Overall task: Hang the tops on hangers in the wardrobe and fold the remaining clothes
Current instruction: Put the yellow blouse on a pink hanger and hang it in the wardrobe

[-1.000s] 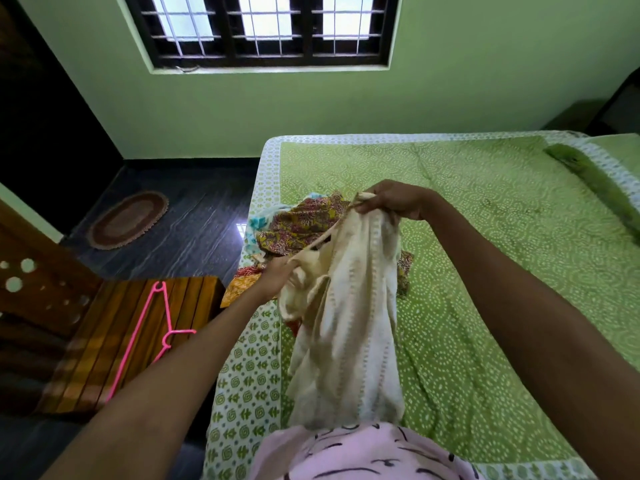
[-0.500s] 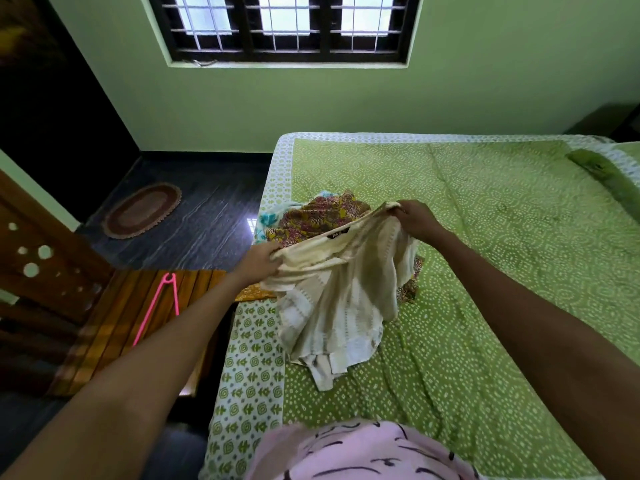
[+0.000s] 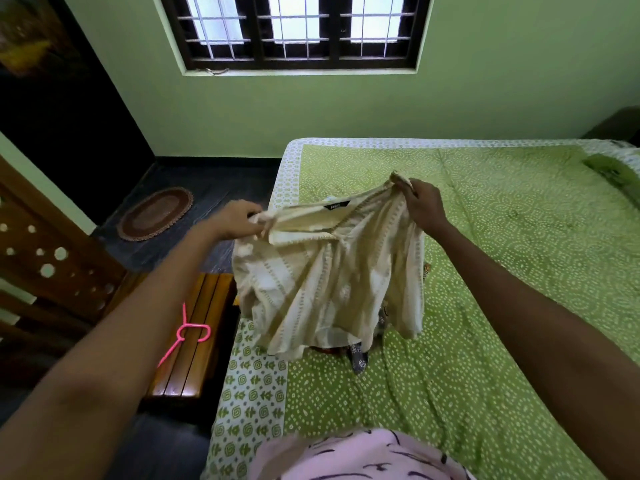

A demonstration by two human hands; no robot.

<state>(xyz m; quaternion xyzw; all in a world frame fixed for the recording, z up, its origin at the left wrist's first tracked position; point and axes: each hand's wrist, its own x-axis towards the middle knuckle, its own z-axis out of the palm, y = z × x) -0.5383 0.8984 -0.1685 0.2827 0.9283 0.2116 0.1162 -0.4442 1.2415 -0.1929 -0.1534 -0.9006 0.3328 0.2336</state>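
Note:
A cream striped top (image 3: 329, 285) hangs spread out between my two hands above the bed's left edge, its black neck label facing me. My left hand (image 3: 239, 220) pinches the left shoulder. My right hand (image 3: 420, 202) grips the right shoulder, a little higher and farther away. The top hides most of a pile of other clothes beneath it; only a dark patterned scrap (image 3: 358, 355) shows under the hem. A pink hanger (image 3: 188, 336) lies on the wooden bench (image 3: 194, 358) left of the bed, partly behind my left forearm.
The bed (image 3: 485, 306) with a green dotted sheet fills the right side. Dark floor with an oval mat (image 3: 156, 213) lies at the left. A brown wooden panel with round holes (image 3: 45, 265) stands at the far left. A barred window (image 3: 294, 29) is in the green wall.
My hands moved apart and the top went from a hanging bunch to a spread-out shape, now covering the patterned clothes pile. The view tilted up slightly.

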